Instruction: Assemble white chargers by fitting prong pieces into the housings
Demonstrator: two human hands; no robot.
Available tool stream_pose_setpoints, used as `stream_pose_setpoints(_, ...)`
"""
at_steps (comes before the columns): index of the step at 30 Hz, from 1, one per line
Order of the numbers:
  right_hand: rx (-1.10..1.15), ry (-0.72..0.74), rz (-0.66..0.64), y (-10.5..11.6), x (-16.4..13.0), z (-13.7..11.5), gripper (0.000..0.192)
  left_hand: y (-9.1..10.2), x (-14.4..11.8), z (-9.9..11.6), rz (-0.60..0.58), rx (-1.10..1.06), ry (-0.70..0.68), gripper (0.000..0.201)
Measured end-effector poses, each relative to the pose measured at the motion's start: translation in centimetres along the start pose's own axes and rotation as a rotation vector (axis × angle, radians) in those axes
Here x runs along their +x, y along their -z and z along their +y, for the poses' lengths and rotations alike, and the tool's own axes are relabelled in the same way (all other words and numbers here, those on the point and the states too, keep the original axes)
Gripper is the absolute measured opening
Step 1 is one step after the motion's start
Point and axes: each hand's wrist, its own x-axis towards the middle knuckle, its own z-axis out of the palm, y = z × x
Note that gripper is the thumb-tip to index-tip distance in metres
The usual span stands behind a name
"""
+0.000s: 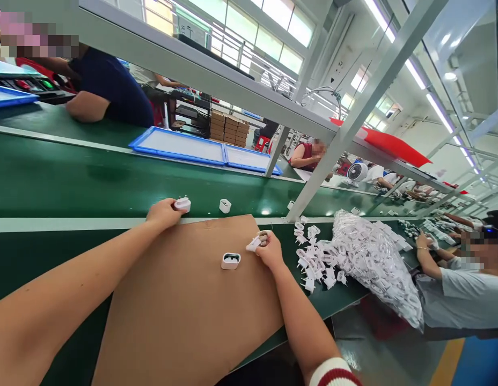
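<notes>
My left hand (163, 214) is closed on a white charger housing (183, 204) with small pins on top, at the near edge of the green belt. Above the cardboard sheet (184, 311), my right hand (271, 252) pinches a white plug piece (254, 245); the fingers partly cover it. An open-topped white housing (231, 261) stands on the cardboard, left of my right hand and apart from it. Another white housing (225, 206) sits on the belt between my hands.
To the right lie loose white plug pieces (313, 262) and a clear bag (370, 262) full of them. A slanted metal post (321, 166) rises beyond. Blue-rimmed trays (180, 147) rest behind the belt (92, 177). A co-worker (466, 289) sits at right.
</notes>
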Motion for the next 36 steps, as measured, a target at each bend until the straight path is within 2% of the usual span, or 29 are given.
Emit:
stream_pose_setpoints(2,0.095,-0.055,-0.060,0.0,-0.2,0.5,0.058,0.0,0.2,0.5,0.050,0.043,0.149,0.040)
stream_pose_setpoints(4,0.184,-0.105,-0.093,0.1,-0.1,0.6,0.049,-0.4,0.1,1.8,0.182,0.083,0.258,0.056)
stream_pose_setpoints(6,0.235,-0.127,-0.085,0.1,0.3,0.4,0.046,-1.2,-0.1,3.7,0.322,0.119,0.216,0.064)
stream_pose_setpoints(7,0.255,-0.130,-0.078,0.1,0.5,0.3,0.046,-1.7,-0.1,4.8,0.337,0.121,0.146,0.065)
stream_pose_setpoints(9,0.319,-0.143,-0.076,0.2,0.8,-0.1,0.048,-3.0,0.0,6.9,0.238,0.100,0.011,0.073)
stream_pose_setpoints(10,0.358,-0.154,-0.078,0.2,0.8,-0.2,0.049,-3.7,0.3,7.8,0.161,0.089,0.007,0.080)
stream_pose_setpoints(12,0.422,-0.177,-0.083,0.3,0.7,-0.5,0.050,-5.1,1.2,9.0,0.051,0.075,0.102,0.088)
stream_pose_setpoints(15,0.434,-0.184,-0.090,0.7,0.2,-0.6,0.049,-6.3,2.7,9.7,-0.004,0.039,0.222,0.063)
stream_pose_setpoints(18,0.394,-0.140,-0.088,1.1,-0.1,-0.8,0.051,-5.6,2.6,9.6,-0.015,-0.004,0.180,0.052)
stream_pose_setpoints(21,0.359,-0.116,-0.109,1.6,-0.3,-1.5,0.053,-3.4,-0.9,8.9,-0.065,-0.031,0.042,0.055)
stream_pose_setpoints(24,0.352,-0.088,-0.158,1.9,-1.1,-2.6,0.048,-1.4,-7.5,7.9,-0.206,-0.119,-0.157,0.061)
stream_pose_setpoints(27,0.319,-0.003,-0.248,1.6,-2.6,-3.7,0.034,-1.4,-14.4,6.9,-0.355,-0.192,-0.290,0.057)
stream_pose_setpoints(29,0.251,0.042,-0.329,0.8,-3.9,-4.2,0.026,-2.3,-17.4,6.4,-0.430,-0.202,-0.281,0.054)
stream_pose_setpoints(31,0.165,0.077,-0.381,-0.3,-5.4,-4.5,0.028,-3.6,-18.7,5.8,-0.450,-0.242,-0.233,0.058)
stream_pose_setpoints(34,0.003,0.140,-0.380,-1.9,-7.3,-4.9,0.042,-5.0,-18.7,4.8,-0.394,-0.363,-0.232,0.060)
stream_pose_setpoints(36,-0.141,0.220,-0.402,-2.5,-8.2,-5.2,0.031,-5.5,-18.2,4.3,-0.380,-0.417,-0.275,0.050)
